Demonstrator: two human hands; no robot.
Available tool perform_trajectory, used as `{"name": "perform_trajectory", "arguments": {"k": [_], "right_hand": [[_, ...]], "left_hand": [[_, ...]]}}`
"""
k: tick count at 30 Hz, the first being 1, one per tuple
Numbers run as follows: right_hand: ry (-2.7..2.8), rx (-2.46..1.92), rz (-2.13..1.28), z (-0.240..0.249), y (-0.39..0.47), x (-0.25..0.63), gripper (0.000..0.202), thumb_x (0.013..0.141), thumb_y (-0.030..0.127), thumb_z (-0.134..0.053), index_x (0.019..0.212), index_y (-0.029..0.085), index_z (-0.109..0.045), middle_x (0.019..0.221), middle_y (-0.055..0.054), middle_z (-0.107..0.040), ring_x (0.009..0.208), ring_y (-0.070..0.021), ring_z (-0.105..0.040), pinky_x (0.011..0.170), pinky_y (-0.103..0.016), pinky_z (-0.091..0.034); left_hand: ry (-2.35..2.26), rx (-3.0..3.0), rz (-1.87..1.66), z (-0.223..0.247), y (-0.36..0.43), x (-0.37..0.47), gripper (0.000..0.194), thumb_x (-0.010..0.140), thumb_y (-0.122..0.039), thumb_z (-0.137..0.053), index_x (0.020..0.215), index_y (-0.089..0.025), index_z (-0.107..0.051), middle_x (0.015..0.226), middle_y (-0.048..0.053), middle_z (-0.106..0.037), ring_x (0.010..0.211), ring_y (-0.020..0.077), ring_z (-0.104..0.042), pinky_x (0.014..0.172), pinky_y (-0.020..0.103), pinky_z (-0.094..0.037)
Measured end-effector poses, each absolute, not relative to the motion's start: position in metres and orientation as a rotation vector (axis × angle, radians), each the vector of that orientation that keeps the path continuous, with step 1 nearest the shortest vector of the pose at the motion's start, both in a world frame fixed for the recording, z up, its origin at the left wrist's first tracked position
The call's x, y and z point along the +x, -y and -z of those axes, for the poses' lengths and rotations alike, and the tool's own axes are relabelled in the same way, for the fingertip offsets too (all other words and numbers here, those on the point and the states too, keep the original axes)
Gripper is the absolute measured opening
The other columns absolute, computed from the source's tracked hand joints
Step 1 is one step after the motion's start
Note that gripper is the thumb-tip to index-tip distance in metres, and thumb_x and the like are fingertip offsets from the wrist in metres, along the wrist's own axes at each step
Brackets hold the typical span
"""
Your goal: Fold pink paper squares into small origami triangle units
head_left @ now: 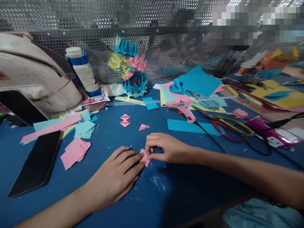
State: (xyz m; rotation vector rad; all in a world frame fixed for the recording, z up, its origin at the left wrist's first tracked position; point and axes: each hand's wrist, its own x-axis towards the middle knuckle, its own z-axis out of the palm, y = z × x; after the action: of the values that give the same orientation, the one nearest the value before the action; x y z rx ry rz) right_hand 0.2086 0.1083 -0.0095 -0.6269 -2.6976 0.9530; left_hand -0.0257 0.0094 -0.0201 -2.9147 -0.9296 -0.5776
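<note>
From the head camera, my only view, I have both hands over the blue desk [104, 139], meeting around one small piece of pink paper [145, 160] that lies near the middle. My left hand [118, 175] reaches in from the near left, palm down, its fingers stretched out and slightly apart, two tips resting on the paper's left side. My right hand [166, 147] comes from the right, fingers curled, with thumb and forefinger clamped together on the paper's right edge.

Just beyond, I see a pair of folded pink pieces [125, 124] set tip to tip, and a single folded piece [143, 127] to their right. Left of my hands are a stack of pink squares [75, 153], a light-blue stack [85, 129] behind it and a dark phone [36, 164]. At the far left stand a pale bag [35, 66] and a white bottle [83, 71] with blue trim.

Far and central, a tower of paper flowers [135, 85] stands before a metal mesh [95, 19]. To the right I make out a pink glue gun [179, 103], its nozzle toward the left, a blue strip [175, 125] near it, and scissors [231, 131] with red and yellow handles.
</note>
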Motion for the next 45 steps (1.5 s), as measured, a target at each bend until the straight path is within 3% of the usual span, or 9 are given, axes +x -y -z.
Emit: {"name": "perform_trajectory", "arguments": {"k": [19,24,28,37,42,45], "right_hand": [[2.701,-0.793,-0.824,0.012,-0.097,0.204,0.006,0.089,0.013,-0.065,0.086,0.017,-0.062,0.086,0.001,-0.061,0.082,-0.0140,-0.052,0.078,-0.029,-0.033],[2.704,-0.812,-0.838,0.012,-0.097,0.205,0.008,0.086,0.011,-0.067,0.084,0.017,-0.062,0.085,0.002,-0.058,0.081,-0.0132,-0.051,0.077,-0.029,-0.032],[2.707,-0.799,-0.878,0.011,-0.099,0.205,0.008,0.086,0.013,-0.068,0.088,0.018,-0.062,0.085,0.003,-0.058,0.082,-0.0132,-0.052,0.077,-0.028,-0.031],[2.734,-0.702,-0.863,0.013,-0.104,0.207,0.005,0.090,0.018,-0.066,0.087,0.019,-0.063,0.083,0.002,-0.059,0.082,-0.0139,-0.053,0.076,-0.029,-0.031],[2.717,-0.630,-0.959,0.013,-0.111,0.210,0.002,0.092,0.019,-0.065,0.091,0.019,-0.066,0.086,0.001,-0.061,0.084,-0.0140,-0.056,0.077,-0.028,-0.037],[2.663,-0.613,-1.079,0.011,-0.115,0.210,0.005,0.092,0.018,-0.066,0.092,0.018,-0.070,0.088,-0.001,-0.062,0.083,-0.0127,-0.058,0.074,-0.025,-0.040]], "left_hand": [[0.890,-2.916,0.563,0.021,-0.010,-0.027,0.037,0.098,-0.014,-0.046,0.132,-0.015,-0.059,0.134,0.012,-0.061,0.121,0.0279,-0.055,0.107,0.052,-0.041],[0.898,-2.967,0.579,0.021,-0.009,-0.027,0.036,0.097,-0.011,-0.044,0.131,-0.013,-0.058,0.120,0.011,-0.065,0.117,0.0252,-0.057,0.110,0.050,-0.038],[0.892,-2.946,0.570,0.021,-0.008,-0.026,0.039,0.098,-0.012,-0.044,0.135,-0.010,-0.054,0.120,0.011,-0.066,0.116,0.0244,-0.058,0.113,0.049,-0.035],[0.936,-2.942,0.492,0.018,-0.008,-0.023,0.033,0.100,-0.020,-0.048,0.131,-0.017,-0.058,0.115,0.007,-0.066,0.114,0.0240,-0.058,0.116,0.051,-0.028],[0.854,-2.943,0.441,0.017,-0.009,-0.026,0.037,0.102,-0.019,-0.042,0.137,-0.014,-0.054,0.133,0.007,-0.062,0.126,0.0235,-0.052,0.121,0.048,-0.018],[0.750,-2.922,0.341,0.019,-0.007,-0.026,0.041,0.104,-0.015,-0.035,0.141,-0.008,-0.049,0.146,0.009,-0.053,0.133,0.0237,-0.047,0.120,0.044,-0.023]]}}
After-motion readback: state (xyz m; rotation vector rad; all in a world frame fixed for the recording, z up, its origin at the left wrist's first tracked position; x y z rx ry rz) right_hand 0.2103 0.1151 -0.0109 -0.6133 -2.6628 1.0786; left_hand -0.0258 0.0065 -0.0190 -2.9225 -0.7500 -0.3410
